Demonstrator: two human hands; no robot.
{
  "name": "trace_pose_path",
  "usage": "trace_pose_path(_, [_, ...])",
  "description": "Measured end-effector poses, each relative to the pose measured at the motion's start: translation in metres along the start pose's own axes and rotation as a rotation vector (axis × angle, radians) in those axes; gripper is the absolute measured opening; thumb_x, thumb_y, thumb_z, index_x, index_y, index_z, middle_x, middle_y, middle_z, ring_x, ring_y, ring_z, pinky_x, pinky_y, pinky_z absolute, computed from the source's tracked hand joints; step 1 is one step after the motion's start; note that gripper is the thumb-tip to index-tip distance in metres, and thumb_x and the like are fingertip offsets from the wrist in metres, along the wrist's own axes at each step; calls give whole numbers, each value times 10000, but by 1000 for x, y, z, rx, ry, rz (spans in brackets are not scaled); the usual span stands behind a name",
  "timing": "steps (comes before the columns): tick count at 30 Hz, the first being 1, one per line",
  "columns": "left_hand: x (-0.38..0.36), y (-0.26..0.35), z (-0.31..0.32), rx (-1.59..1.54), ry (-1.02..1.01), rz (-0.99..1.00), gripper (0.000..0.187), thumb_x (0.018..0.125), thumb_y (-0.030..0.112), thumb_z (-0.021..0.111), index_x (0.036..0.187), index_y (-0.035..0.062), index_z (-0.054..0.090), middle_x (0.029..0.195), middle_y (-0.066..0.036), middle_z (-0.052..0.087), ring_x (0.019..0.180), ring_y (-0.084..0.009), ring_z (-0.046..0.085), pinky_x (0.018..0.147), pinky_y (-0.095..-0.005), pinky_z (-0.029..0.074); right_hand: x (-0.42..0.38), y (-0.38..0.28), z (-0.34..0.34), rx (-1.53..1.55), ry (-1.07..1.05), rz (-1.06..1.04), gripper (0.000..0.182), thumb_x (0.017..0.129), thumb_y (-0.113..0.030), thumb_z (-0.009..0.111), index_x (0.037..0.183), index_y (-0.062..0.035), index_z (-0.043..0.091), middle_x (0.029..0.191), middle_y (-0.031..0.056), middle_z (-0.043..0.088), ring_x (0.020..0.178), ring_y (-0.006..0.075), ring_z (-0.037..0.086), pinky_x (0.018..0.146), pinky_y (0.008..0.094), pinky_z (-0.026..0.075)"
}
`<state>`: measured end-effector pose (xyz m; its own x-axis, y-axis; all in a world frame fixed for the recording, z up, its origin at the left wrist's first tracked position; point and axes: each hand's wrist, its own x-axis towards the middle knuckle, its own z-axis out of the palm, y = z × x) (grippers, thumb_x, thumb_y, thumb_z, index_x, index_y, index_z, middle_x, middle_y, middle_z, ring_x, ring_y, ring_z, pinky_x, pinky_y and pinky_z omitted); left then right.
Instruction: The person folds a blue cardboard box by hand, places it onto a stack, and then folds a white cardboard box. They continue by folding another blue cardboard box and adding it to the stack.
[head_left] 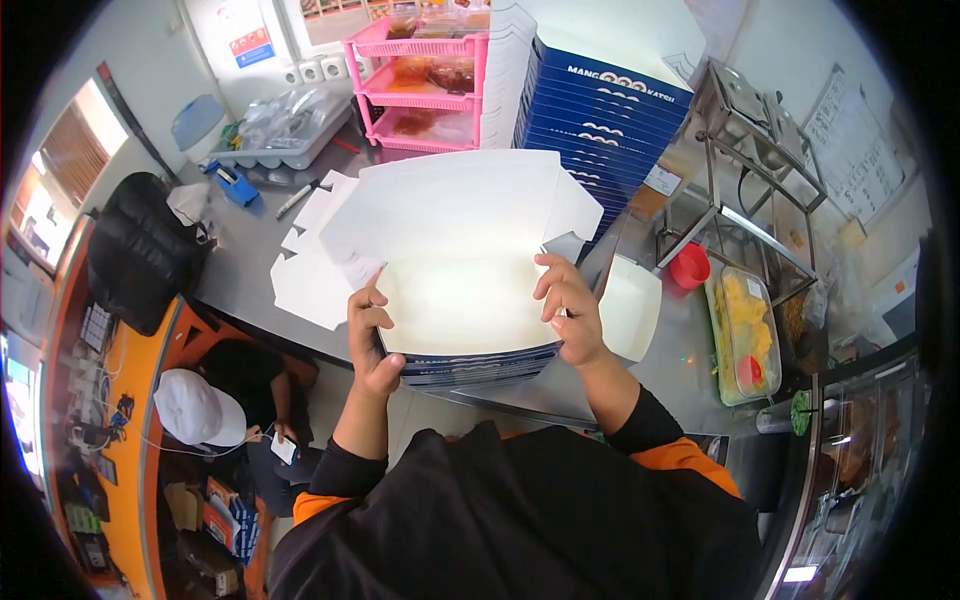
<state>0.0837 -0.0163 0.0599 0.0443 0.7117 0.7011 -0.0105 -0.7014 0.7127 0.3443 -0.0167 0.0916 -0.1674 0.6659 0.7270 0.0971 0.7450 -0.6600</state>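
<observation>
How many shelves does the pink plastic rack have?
3 on the pink plastic rack: top shelf, middle shelf, bottom shelf, stacked behind the white folded cardboard box. A lower one may be hidden.

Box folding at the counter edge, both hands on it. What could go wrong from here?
1. The left hand and right hand hold the open white box atop a stack of nested boxes right at the counter edge; a push might slide the stack off.
2. Loose flat cartons lie beside it at the left; the raised lid could sweep them.
3. The red cup and food container stand close on the right, so an elbow swing may knock them.
</observation>
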Motion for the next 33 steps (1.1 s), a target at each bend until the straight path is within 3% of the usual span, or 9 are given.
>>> trace_pose_path(8, [-4,-6,-1,-34,6,-50,506,667,511,589,863,67,445,1086,-127,361,1148,-296,316,977,-395,206,-2,10,-7,-11,-95,-32,191,667,-230,503,699,-45,535,866,135,524,980,317,467,951,442,295])
trace_pose_path(12, [-1,-1,-3,15,-41,0,566,670,473,602,999,28,482,1251,-193,339,1231,-387,291,1008,-464,195,-14,-4,-32,-217,208,-140,433,845,-398,462,1029,-11,527,1097,155,511,1142,307,426,977,416,304])
trace_pose_path(15, [-4,9,0,34,-25,30,660,680,464,616,1138,19,450,1329,-229,274,1240,-367,292,1010,-448,214,-42,27,-110,-151,785,50,357,760,-250,581,1050,-42,558,1072,106,545,1028,268,516,880,357,395])
trace_pose_path(17, [-8,13,1,28,-9,25,706,688,452,624,1201,15,413,1345,-244,250,1245,-351,292,1007,-431,233,-60,67,-174,-392,716,521,399,696,-186,628,1053,-21,558,1043,129,576,965,266,561,828,338,436])
trace_pose_path(20, [-12,13,4,115,16,54,704,694,421,632,1214,8,395,1337,-243,258,1239,-337,304,999,-421,254,-82,126,-198,-1094,150,665,426,646,-115,642,1048,-1,562,993,172,601,904,279,588,775,363,462])
trace_pose_path(23, [-14,15,8,141,45,43,674,698,402,627,1192,-4,413,1331,-239,267,1234,-337,309,1002,-420,252,-99,134,-208,-1096,-220,1004,458,590,-150,702,1004,13,594,959,198,615,846,318,599,743,376,464])
trace_pose_path(27, [-16,14,2,89,99,-28,629,705,375,623,1165,-11,438,1318,-226,286,1230,-327,315,1003,-418,254,-125,84,-221,-799,-270,1233,407,685,-240,656,956,55,588,900,196,619,807,305,607,734,357,475])
trace_pose_path(29, [-16,14,1,42,124,-54,609,709,366,620,1154,-13,447,1310,-219,297,1228,-321,317,1003,-418,254,-176,87,-242,-287,218,1294,382,739,-204,617,995,73,555,862,162,620,788,253,610,699,329,487])
trace_pose_path(33, [-17,13,2,1,141,-74,595,718,356,614,1156,-10,445,1303,-204,305,1221,-310,324,1002,-414,254,-169,15,-235,248,405,1144,390,798,-185,543,1113,40,497,950,121,601,778,232,616,637,342,504])
